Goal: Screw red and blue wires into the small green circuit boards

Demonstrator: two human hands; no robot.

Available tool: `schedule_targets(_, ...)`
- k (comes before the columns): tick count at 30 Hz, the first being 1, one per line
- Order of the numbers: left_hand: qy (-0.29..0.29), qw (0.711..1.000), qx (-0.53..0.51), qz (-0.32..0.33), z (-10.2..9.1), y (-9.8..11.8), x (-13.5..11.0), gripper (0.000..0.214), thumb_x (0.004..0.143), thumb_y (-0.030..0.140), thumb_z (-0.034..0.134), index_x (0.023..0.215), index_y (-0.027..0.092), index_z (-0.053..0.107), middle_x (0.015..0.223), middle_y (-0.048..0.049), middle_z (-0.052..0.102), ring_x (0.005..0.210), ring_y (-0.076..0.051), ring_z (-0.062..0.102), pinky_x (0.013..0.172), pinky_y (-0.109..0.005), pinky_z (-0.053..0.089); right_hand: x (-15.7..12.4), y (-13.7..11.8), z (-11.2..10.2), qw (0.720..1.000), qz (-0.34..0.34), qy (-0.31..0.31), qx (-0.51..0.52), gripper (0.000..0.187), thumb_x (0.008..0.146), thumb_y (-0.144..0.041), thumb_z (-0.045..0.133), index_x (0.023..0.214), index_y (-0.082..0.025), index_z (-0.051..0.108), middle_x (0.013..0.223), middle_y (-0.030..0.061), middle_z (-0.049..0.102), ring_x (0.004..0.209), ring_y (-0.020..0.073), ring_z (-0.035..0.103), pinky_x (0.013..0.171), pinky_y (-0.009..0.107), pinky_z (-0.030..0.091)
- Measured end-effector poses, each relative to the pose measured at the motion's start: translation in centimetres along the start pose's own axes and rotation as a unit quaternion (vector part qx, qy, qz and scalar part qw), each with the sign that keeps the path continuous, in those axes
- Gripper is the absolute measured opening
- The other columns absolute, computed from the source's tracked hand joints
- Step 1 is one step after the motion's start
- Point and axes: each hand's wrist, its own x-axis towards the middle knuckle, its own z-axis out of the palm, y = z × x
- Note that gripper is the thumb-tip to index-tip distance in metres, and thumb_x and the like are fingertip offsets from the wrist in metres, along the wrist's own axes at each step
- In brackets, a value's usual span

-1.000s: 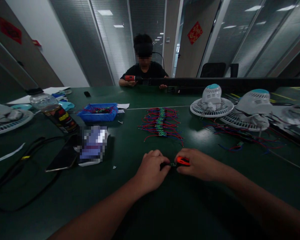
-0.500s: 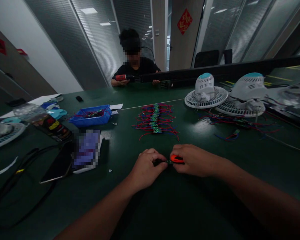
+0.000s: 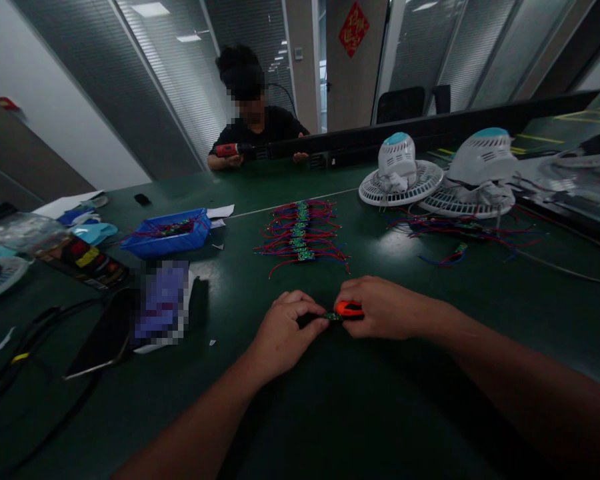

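Observation:
Just in front of me, my left hand [image 3: 291,328] pinches the left end of a small green circuit board [image 3: 333,317] between thumb and fingertips. My right hand [image 3: 380,308] is closed round a small orange-and-black tool [image 3: 349,309], whose kind I cannot make out. The tool's end and my right fingertips meet the right part of the board, so that part is hidden. Beyond my hands lies a column of several green circuit boards [image 3: 303,232], with red and blue wires spreading out on both sides.
At left are a blue bin [image 3: 167,235] of wired boards, a bottle [image 3: 80,257], a phone [image 3: 101,333] and black cables [image 3: 45,327]. White fan parts [image 3: 400,175] and loose wired boards [image 3: 460,227] lie at right. Across the table a person holds a red power tool [image 3: 229,150].
The view has shifted slightly, moving the surroundings left. Between my hands, more of the circuit board shows now. Both hands keep their grips.

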Motion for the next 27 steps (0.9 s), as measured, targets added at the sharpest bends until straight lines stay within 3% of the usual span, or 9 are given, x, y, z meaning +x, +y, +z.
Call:
schedule_targets(8,0.014,0.993,-0.091,-0.068,-0.3,0.3,0.1,0.012,0.077,0.026,0.066,0.087,0.02,0.071,0.092,-0.0024,0.065,0.081,-0.016,0.061,0.075,-0.03,0.048,-0.5,0.4,-0.1,1.0,0.006,0.009,0.021,0.022,0.075,-0.027,0.06,0.094,-0.02,0.068,0.094,0.0059,0.065,0.083,0.0202,0.06,0.079,0.031,0.043)
schedule_targets(16,0.006,0.999,0.02,-0.032,0.2,0.8,-0.3,0.012,0.079,0.024,0.065,0.088,0.021,0.072,0.093,-0.0034,0.064,0.093,-0.02,0.058,0.085,-0.037,0.044,-1.6,1.6,-0.9,0.997,0.056,0.041,0.046,0.038,0.074,-0.023,0.059,0.111,-0.02,0.065,0.097,0.0063,0.068,0.084,0.0207,0.061,0.076,0.031,0.043)
schedule_targets(19,0.002,0.998,0.052,-0.025,0.4,0.9,-0.4,0.013,0.08,0.024,0.063,0.09,0.022,0.072,0.093,-0.0036,0.064,0.093,-0.021,0.057,0.085,-0.038,0.044,-1.7,1.4,-0.8,0.996,0.057,0.04,0.057,0.035,0.075,-0.023,0.058,0.109,-0.019,0.066,0.092,0.0054,0.069,0.077,0.0187,0.061,0.071,0.029,0.044)
schedule_targets(24,0.017,0.998,0.067,-0.011,0.5,0.6,-0.4,0.014,0.08,0.025,0.063,0.09,0.023,0.072,0.091,-0.0035,0.064,0.091,-0.021,0.057,0.083,-0.037,0.044,-1.2,0.3,-0.1,0.996,0.014,0.066,0.061,0.03,0.08,-0.027,0.058,0.108,-0.019,0.065,0.107,0.0074,0.065,0.094,0.0198,0.059,0.085,0.032,0.043)
schedule_targets(27,0.02,0.997,0.076,-0.002,0.6,0.5,-0.3,0.015,0.08,0.024,0.063,0.091,0.022,0.073,0.09,-0.0039,0.063,0.091,-0.021,0.057,0.082,-0.036,0.044,-0.7,-0.2,0.8,0.996,-0.006,0.081,0.045,0.022,0.082,-0.025,0.058,0.102,-0.019,0.065,0.1,0.0064,0.065,0.09,0.019,0.059,0.082,0.031,0.043)
